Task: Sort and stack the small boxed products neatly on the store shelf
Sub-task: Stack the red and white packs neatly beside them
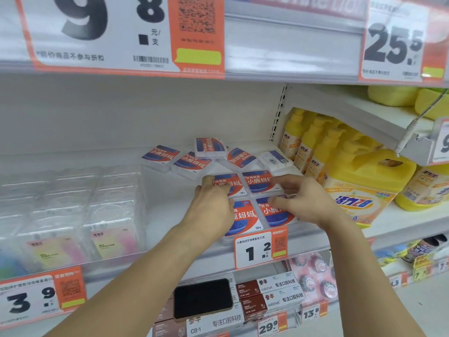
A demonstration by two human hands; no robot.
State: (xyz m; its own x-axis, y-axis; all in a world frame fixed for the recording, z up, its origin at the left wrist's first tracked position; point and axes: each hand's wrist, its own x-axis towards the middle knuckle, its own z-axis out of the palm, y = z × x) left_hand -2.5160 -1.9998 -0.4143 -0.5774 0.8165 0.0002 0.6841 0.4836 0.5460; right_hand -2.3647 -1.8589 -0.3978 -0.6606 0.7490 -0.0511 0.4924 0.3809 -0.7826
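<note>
The setting is a store aisle with white metal shelving; the working shelf (170, 195) is a flat white board with a clear plastic rail along its near edge. A price tag reading 1.2 (261, 249) hangs on that rail, and a tag reading 3.9 (41, 296) hangs further left. Larger price cards are fixed to the shelf edge above. Left of the work area stand clear blister packs (73, 215). To the right stand yellow pump bottles (306, 142) and a large yellow detergent jug (364, 190). A dark phone (202, 299) lies on boxed goods on the lower shelf. The small flat boxes (257, 182), clear with red and blue labels, lie in the middle of the shelf. Four form a two-by-two block at the near edge, touching one another. The left hand (211, 207) rests on the left pair of that block, fingers curled down with the tips on the far-left box. The right hand (301, 198) lies over the right pair, fingers extended leftward and loosely bent, the tips touching the seam between the far-right and near-right boxes; whether it pinches a box cannot be determined. Beyond the block lie five more boxes, scattered and rotated at differing angles, one of them resting on top of others and one showing its white barcode side. Total visible box count: nine.
</note>
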